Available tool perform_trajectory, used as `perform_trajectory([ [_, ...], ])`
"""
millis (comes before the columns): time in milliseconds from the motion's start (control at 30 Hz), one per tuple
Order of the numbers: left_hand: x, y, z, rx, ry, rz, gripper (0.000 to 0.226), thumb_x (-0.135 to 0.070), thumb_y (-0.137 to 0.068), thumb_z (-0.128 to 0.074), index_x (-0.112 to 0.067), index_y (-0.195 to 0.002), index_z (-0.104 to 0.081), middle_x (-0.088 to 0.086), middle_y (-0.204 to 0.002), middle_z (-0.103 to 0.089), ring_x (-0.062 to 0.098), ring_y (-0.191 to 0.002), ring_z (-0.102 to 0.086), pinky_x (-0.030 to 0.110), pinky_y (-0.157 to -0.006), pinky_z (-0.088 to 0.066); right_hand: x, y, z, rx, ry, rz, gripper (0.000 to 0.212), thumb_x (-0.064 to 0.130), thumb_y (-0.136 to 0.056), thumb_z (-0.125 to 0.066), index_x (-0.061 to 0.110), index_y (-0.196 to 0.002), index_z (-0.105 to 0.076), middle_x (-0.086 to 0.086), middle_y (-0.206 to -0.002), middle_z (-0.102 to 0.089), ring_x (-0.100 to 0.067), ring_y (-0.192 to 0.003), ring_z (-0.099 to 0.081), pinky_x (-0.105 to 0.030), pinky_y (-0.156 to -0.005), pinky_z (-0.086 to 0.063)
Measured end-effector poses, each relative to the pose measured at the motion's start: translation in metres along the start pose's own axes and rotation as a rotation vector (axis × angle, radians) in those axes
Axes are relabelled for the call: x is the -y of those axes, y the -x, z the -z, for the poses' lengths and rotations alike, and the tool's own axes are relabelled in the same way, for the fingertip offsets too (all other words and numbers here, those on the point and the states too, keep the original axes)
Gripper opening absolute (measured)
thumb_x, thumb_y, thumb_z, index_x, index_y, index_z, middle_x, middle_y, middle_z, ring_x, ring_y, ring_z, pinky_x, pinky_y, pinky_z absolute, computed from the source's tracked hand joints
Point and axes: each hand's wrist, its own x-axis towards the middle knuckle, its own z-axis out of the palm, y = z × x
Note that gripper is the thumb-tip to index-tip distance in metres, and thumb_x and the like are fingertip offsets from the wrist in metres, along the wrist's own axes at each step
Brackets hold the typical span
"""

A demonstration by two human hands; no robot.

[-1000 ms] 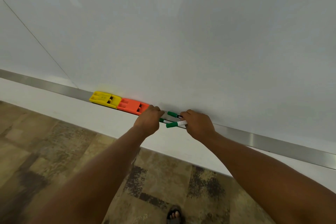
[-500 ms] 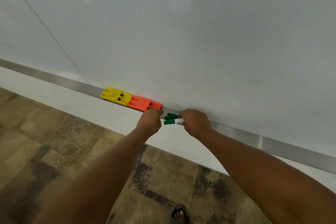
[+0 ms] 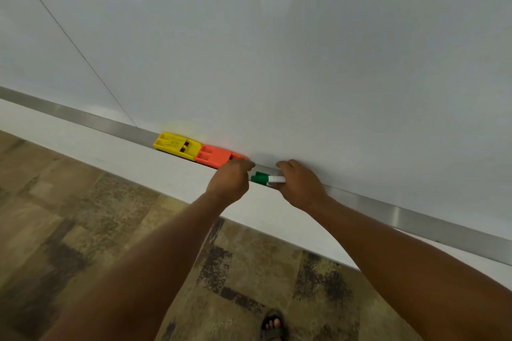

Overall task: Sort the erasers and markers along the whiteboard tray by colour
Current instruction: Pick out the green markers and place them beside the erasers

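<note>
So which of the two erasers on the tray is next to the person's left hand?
The orange eraser: its right end meets the left hand. The yellow eraser sits beyond it, farther left along the tray.

The right end of the orange eraser (image 3: 214, 156) disappears behind the left hand (image 3: 230, 181), whose fingertips are curled out of sight. Right of that eraser, the green markers (image 3: 264, 178) show only their caps and a strip of white barrel; the rest is covered by the right hand (image 3: 300, 185), the label too small to read. The whiteboard tray (image 3: 415, 220) runs off both picture edges.
</note>
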Motion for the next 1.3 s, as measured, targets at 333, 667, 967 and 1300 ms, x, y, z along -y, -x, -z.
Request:
perform_trajectory([
  [333,-0.015,-0.013,0.030,-0.111,-0.162,-0.369,0.048,-0.044,-0.093,-0.049,-0.013,-0.130,-0.053,0.004,-0.121,-0.062,0.022,-0.107,-0.055,0.034,-0.088,-0.049,-0.007,0.014,0.004,-0.108,-0.042,0.058,0.042,0.023,-0.099,-0.040,0.010,-0.139,-0.040,-0.013,-0.120,-0.049,-0.029,-0.105,-0.051,-0.044,-0.089,-0.049],
  [667,-0.020,-0.018,-0.002,-0.004,-0.410,-0.443,0.014,-0.015,-0.084,-0.062,-0.015,-0.097,-0.066,0.005,-0.097,-0.061,0.025,-0.084,-0.056,0.036,-0.060,-0.050,-0.007,0.018,0.003,-0.144,0.251,0.068,0.019,0.013,-0.085,-0.061,0.013,-0.105,-0.063,-0.006,-0.089,-0.063,-0.028,-0.078,-0.058,-0.038,-0.067,-0.047],
  [967,-0.031,-0.025,-0.014,0.072,-0.339,-0.333,0.020,0.001,-0.077,-0.058,-0.013,-0.089,-0.067,0.006,-0.087,-0.062,0.027,-0.081,-0.057,0.031,-0.055,-0.034,0.000,0.010,0.006,-0.066,0.466,0.045,0.023,0.008,-0.053,-0.079,0.019,-0.062,-0.062,0.002,-0.056,-0.061,-0.023,-0.052,-0.057,-0.029,-0.049,-0.045],
  [1300,-0.014,-0.026,-0.022,0.062,-0.235,-0.295,0.024,-0.009,-0.084,-0.052,-0.016,-0.102,-0.066,0.005,-0.098,-0.063,0.027,-0.091,-0.055,0.039,-0.073,-0.051,-0.004,0.006,-0.012,-0.050,0.487,0.076,0.021,0.012,-0.073,-0.071,0.015,-0.094,-0.067,-0.003,-0.081,-0.067,-0.025,-0.069,-0.063,-0.036,-0.062,-0.050],
])
